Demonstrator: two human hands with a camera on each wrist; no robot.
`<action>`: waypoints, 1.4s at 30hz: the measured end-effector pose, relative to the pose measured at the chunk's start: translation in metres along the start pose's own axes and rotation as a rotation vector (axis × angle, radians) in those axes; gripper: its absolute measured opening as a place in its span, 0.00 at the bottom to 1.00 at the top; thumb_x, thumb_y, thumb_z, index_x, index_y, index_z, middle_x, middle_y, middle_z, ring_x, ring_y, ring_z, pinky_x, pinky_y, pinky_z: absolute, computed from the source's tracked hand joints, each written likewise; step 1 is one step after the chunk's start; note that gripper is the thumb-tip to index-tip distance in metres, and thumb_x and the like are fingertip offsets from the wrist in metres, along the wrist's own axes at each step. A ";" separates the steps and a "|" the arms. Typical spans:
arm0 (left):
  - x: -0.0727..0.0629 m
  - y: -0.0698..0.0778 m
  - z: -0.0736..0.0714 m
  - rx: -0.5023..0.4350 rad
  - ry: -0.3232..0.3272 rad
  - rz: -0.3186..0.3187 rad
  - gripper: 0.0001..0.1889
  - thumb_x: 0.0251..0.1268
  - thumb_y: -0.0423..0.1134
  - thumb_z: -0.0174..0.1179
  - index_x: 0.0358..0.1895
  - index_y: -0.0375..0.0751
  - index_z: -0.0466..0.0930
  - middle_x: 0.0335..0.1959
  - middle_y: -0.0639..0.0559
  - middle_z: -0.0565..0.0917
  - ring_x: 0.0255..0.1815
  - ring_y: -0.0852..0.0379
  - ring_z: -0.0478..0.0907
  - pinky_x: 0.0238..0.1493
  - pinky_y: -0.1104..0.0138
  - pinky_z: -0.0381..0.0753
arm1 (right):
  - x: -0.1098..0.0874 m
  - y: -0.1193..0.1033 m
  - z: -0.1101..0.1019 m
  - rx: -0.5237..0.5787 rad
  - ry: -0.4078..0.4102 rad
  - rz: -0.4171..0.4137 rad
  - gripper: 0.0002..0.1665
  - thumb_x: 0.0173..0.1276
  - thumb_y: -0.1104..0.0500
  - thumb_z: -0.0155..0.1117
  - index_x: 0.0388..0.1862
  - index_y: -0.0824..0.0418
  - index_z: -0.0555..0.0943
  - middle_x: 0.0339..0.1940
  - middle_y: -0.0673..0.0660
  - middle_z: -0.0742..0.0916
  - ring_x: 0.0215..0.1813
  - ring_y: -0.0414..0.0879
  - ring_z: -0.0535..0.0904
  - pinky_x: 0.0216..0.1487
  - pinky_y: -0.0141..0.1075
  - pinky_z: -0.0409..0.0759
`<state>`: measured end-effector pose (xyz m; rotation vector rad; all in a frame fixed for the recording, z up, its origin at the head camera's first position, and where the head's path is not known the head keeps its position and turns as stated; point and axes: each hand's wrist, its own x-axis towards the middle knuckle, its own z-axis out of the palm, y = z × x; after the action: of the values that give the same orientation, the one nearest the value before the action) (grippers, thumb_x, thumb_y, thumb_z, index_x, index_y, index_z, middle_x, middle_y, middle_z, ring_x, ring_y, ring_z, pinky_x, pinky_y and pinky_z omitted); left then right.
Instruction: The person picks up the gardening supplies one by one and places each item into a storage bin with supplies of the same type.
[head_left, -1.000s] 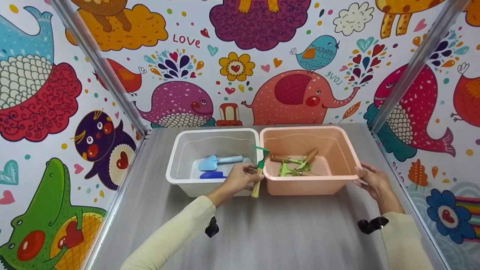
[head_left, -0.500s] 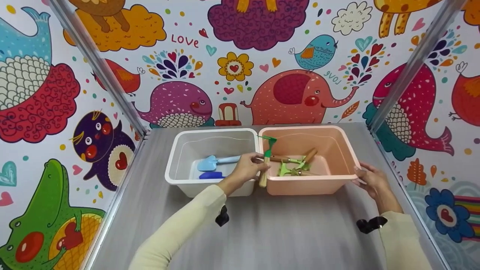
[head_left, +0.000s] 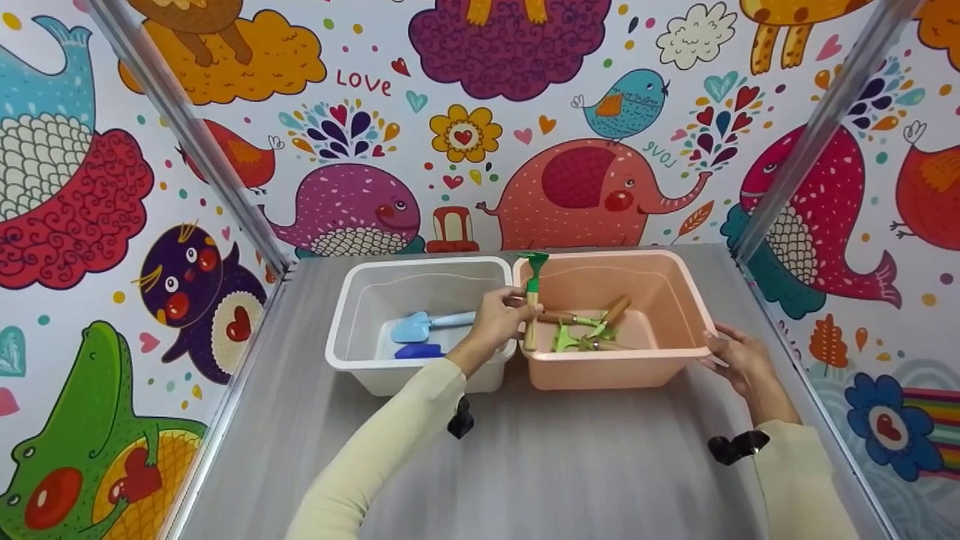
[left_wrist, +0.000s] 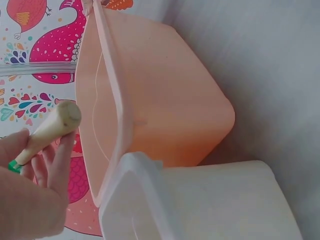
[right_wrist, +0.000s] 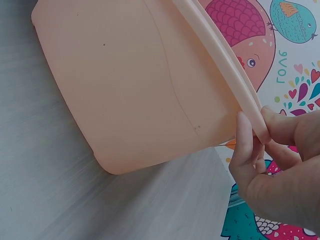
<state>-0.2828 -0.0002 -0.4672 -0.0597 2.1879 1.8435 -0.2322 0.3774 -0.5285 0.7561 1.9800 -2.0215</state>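
Observation:
My left hand (head_left: 495, 322) holds a small hand rake (head_left: 532, 330) by its wooden handle, green head pointing up and away. The rake is above the left rim of the peach tub (head_left: 607, 373). In the left wrist view, thumb and fingers pinch the wooden handle (left_wrist: 52, 127); most of the green head is hidden. My right hand (head_left: 746, 364) grips the tub's front right corner, and in the right wrist view the thumb and fingers pinch its rim (right_wrist: 235, 75). Inside the tub lie several light green tools (head_left: 568, 339) with wooden handles.
A white tub (head_left: 360, 366) stands against the peach tub's left side. It holds a light blue shovel (head_left: 411, 328) and a dark blue tool (head_left: 418, 350), partly hidden by my left arm. Both tubs stand on a grey table (head_left: 585, 457) between patterned walls with metal posts (head_left: 817, 135).
My left hand has carried the rake rightward and away from me, from the gap between the tubs to over the peach tub's left side. My right hand stays on the rim.

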 end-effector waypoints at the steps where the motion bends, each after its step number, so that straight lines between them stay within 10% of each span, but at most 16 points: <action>1: 0.001 0.000 0.001 -0.005 0.008 0.001 0.19 0.64 0.36 0.68 0.56 0.35 0.80 0.45 0.44 0.80 0.40 0.56 0.81 0.33 0.62 0.88 | 0.000 0.000 0.000 0.002 -0.003 -0.001 0.46 0.74 0.54 0.61 0.82 0.61 0.49 0.80 0.70 0.57 0.39 0.33 0.79 0.45 0.28 0.86; 21: 0.017 -0.011 0.033 -0.205 -0.004 -0.052 0.20 0.71 0.41 0.63 0.61 0.36 0.79 0.51 0.43 0.83 0.44 0.54 0.84 0.41 0.62 0.89 | 0.000 0.002 0.001 -0.010 0.035 -0.011 0.45 0.74 0.55 0.61 0.82 0.60 0.51 0.81 0.70 0.56 0.41 0.34 0.79 0.43 0.28 0.86; 29: 0.015 -0.026 0.038 -0.215 -0.049 -0.104 0.21 0.71 0.47 0.62 0.61 0.40 0.78 0.54 0.42 0.84 0.31 0.52 0.86 0.23 0.65 0.86 | 0.000 0.002 0.002 -0.016 0.015 -0.013 0.45 0.74 0.55 0.60 0.82 0.61 0.50 0.81 0.70 0.56 0.38 0.33 0.79 0.44 0.28 0.86; 42: 0.019 -0.029 0.035 -0.268 -0.178 -0.125 0.26 0.75 0.40 0.56 0.72 0.37 0.65 0.66 0.38 0.76 0.53 0.42 0.84 0.35 0.56 0.89 | 0.000 0.002 -0.001 0.025 -0.013 -0.034 0.48 0.73 0.56 0.62 0.82 0.64 0.47 0.81 0.72 0.54 0.36 0.30 0.79 0.42 0.28 0.86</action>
<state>-0.2881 0.0307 -0.5048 -0.0804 1.7695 1.9765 -0.2310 0.3779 -0.5303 0.7172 1.9764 -2.0690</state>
